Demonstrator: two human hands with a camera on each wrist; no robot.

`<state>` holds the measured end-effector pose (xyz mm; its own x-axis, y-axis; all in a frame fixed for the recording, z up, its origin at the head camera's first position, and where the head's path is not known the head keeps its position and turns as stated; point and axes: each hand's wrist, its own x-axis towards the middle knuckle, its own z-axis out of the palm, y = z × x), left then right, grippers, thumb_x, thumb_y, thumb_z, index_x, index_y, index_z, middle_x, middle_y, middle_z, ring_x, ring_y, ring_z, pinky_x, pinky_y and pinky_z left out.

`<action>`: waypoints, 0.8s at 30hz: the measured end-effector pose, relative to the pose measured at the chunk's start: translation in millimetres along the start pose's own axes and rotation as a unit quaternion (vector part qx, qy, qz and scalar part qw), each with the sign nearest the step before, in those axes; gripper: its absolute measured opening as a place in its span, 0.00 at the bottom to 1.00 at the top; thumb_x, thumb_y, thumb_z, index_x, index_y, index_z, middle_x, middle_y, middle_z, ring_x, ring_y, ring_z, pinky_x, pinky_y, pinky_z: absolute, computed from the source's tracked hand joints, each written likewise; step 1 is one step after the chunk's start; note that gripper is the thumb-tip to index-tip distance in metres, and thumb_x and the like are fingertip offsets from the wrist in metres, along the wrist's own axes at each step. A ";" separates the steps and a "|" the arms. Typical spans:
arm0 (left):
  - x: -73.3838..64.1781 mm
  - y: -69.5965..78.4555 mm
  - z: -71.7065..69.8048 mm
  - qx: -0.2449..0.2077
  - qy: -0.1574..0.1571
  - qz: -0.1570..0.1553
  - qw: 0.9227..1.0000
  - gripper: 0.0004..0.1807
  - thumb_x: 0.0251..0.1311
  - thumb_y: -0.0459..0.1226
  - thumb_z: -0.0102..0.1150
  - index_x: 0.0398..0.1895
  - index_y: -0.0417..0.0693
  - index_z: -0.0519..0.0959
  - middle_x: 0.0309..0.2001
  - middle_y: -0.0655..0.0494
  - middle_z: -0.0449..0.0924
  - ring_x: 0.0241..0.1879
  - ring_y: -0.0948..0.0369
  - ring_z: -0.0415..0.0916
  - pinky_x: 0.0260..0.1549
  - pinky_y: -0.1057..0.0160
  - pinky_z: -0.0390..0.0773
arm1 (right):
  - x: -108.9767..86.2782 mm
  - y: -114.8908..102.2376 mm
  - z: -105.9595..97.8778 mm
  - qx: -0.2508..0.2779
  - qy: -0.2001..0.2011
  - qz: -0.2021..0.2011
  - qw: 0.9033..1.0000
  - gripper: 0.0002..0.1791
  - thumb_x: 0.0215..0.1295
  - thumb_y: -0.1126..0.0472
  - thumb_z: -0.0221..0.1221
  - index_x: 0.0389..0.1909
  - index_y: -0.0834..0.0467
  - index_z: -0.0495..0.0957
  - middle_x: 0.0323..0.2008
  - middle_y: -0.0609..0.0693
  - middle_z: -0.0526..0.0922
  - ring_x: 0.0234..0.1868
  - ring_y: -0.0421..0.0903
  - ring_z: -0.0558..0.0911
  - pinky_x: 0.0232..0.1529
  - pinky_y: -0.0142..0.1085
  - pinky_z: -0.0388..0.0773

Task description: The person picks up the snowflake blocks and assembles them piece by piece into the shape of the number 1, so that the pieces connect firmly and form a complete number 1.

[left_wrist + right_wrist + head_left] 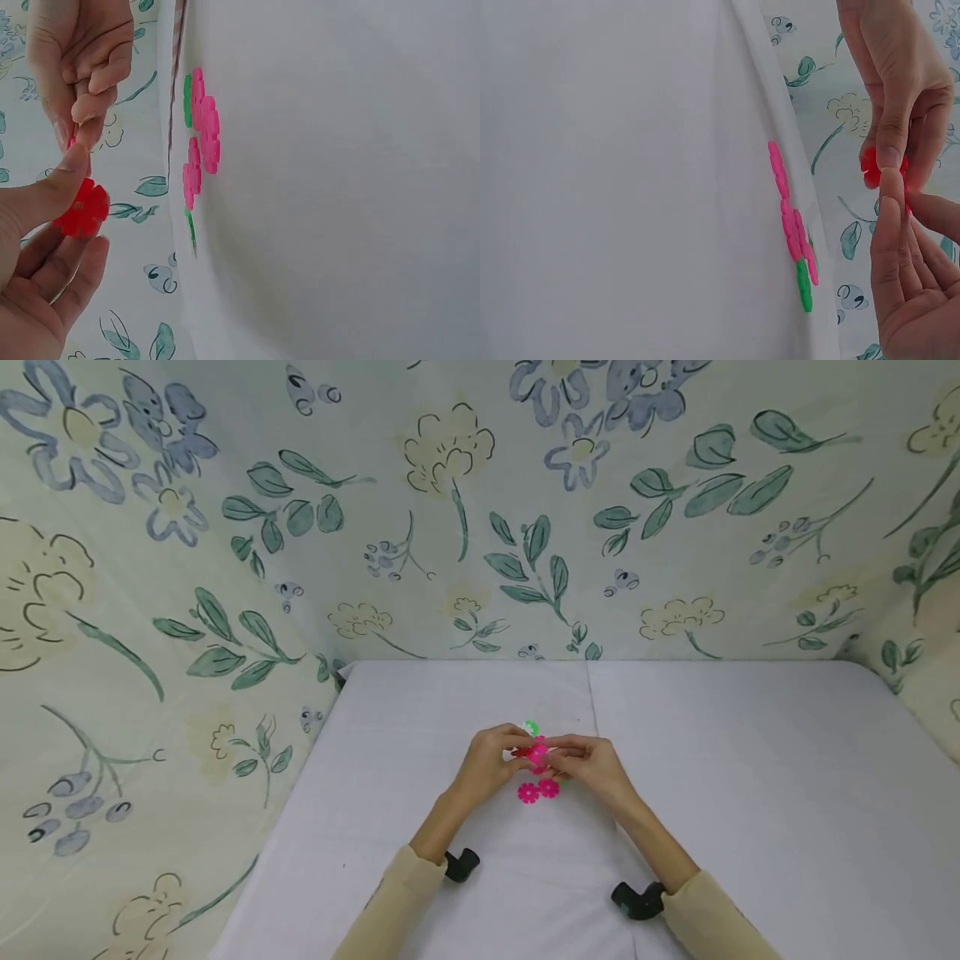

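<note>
In the head view my left hand (487, 764) and right hand (592, 767) meet fingertip to fingertip above the table. The left thumb and fingers pinch a red flower-shaped disc (82, 208), which also shows red (871, 169) in the right wrist view. A pink flower disc (537, 753) is between the fingertips, its edge pinched by the right hand; fingers cover part of it. Whether the two discs touch is hidden. Below the hands lie several pink flower discs (528, 792) and a green disc (532, 727).
A white cloth covers the table (750, 777), with a crease running through it. Black curved fittings (638, 901) sit at both wrists. Behind the table hangs a floral-patterned curtain (450, 527).
</note>
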<state>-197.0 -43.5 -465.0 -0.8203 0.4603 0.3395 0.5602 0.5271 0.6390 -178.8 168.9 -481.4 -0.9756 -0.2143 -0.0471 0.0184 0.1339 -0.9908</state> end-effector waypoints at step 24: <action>-11.0 -26.3 -5.7 -0.121 -0.040 -0.116 0.985 0.13 0.57 0.33 0.76 0.47 0.47 0.91 0.45 0.56 0.90 0.41 0.63 0.80 0.42 0.71 0.81 | 7.0 17.1 -33.3 -0.183 -0.045 0.042 0.981 0.19 0.61 0.63 0.73 0.52 0.63 0.86 0.31 0.56 0.81 0.22 0.43 0.74 0.22 0.29 0.73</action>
<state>-203.3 -66.5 -481.6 -0.9064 0.4065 0.1151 0.3062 0.4443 0.8419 -192.6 201.9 -494.5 -0.9508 -0.2693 -0.1535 0.0020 0.4899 -0.8718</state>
